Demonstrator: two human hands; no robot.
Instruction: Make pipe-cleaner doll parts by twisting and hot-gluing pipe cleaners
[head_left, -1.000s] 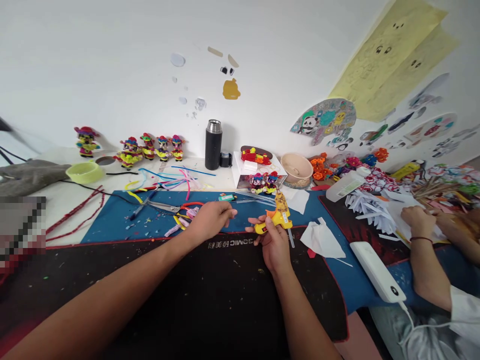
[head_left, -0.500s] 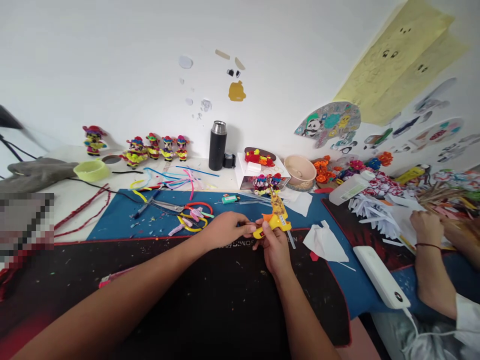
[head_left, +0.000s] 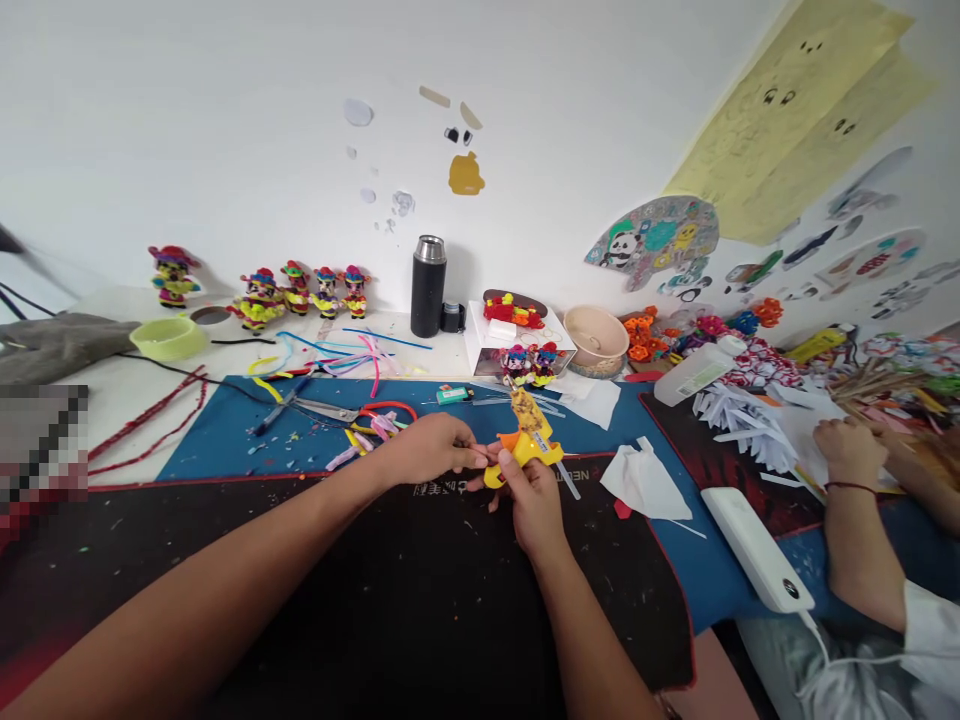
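Over the dark desk mat (head_left: 420,580), my right hand (head_left: 538,505) is closed round a yellow hot glue gun (head_left: 531,440). The gun's stained front end points away from me, and a clear glue stick (head_left: 568,480) lies by its right side. Just left of the gun, my left hand (head_left: 439,450) has its fingertips pinched together, close to the right hand's fingers. What the pinch holds is too small and hidden to make out. Scissors (head_left: 386,410) with red and yellow handles rest to the left of my hands, among pink fuzzy pieces (head_left: 364,438).
Beyond the mat stand a black thermos (head_left: 428,290), a white box (head_left: 484,350) with small figures, and a beige bowl (head_left: 596,335). Several fuzzy figures (head_left: 259,300) line the wall. On the right lie a white power bank (head_left: 754,550) and another person's hand (head_left: 851,455).
Both hands and the glue gun have shifted slightly left, still close together. The whole view has moved a little too. The right hand keeps its hold on the gun.
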